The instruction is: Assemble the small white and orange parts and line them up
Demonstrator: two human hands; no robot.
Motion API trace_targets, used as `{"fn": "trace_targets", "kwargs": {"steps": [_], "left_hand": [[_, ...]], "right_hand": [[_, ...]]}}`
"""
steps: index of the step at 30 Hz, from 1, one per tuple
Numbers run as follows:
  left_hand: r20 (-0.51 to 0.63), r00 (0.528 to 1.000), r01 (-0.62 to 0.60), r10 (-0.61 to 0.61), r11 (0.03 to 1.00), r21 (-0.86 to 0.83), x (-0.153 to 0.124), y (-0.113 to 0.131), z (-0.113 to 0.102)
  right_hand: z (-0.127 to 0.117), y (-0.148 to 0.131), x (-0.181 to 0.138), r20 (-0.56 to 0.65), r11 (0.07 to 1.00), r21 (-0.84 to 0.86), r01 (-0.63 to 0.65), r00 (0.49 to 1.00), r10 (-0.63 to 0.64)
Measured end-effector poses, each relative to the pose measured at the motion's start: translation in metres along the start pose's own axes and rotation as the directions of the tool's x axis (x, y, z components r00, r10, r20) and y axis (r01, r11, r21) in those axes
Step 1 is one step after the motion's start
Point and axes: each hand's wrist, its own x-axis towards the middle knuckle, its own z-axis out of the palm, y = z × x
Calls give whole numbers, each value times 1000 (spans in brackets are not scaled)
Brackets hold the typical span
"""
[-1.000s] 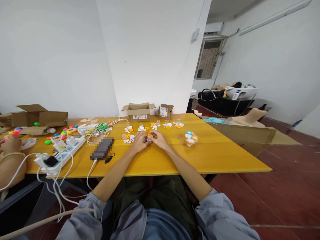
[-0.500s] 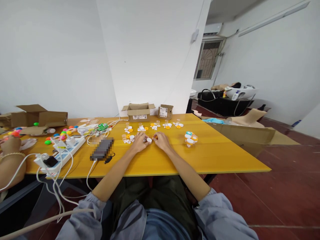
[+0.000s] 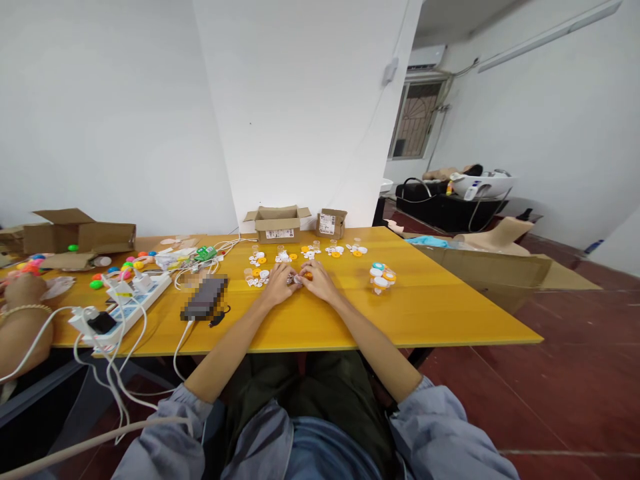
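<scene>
My left hand [image 3: 278, 287] is closed around a small round piece with a white top [image 3: 298, 280], just above the table. The fingers of my right hand [image 3: 320, 283] are bent against the same piece from the right, so the hands nearly meet. Something orange [image 3: 309, 275] shows at my right fingers; whether it is held or lies behind them I cannot tell. Beyond the hands are groups of small white discs [image 3: 257, 283], orange rings [image 3: 335, 255] and clear cups [image 3: 317, 245]. To the right stands a cluster of round orange, white and teal-topped pieces [image 3: 381, 275].
Cardboard boxes [image 3: 278, 225] stand along the wall at the back of the yellow table [image 3: 425, 313]. A pixelated dark device [image 3: 205, 299], a power strip [image 3: 135, 307] and loose white cables lie to the left. A co-worker's arm [image 3: 25, 320] reaches among colourful balls at far left.
My right hand has moved slightly left, and its fingers now touch the white-topped piece. My left hand has stayed in place. The co-worker's hand at far left has shifted slightly.
</scene>
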Motion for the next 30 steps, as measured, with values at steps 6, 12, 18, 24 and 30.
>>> {"fn": "trace_targets", "kwargs": {"steps": [6,12,18,24,30], "left_hand": [[3,1000,-24,24,1000,3,-1,1,0],[-5,1000,-30,30,1000,6,-1,4,-2],[1,1000,-25,25,1000,-1,-1,5,-2],[8,1000,-17,17,1000,5,0,4,-2],[9,1000,-12,12,1000,16,0,0,1]], "right_hand": [[1,4,-1,8,998,-18,53,999,-53],[1,3,-1,5,997,-40,62,998,-62],[3,3,-1,4,999,-45,30,1000,-30],[4,6,0,-5,999,-9,50,999,-50],[3,4,0,-5,1000,8,18,1000,-18]]}}
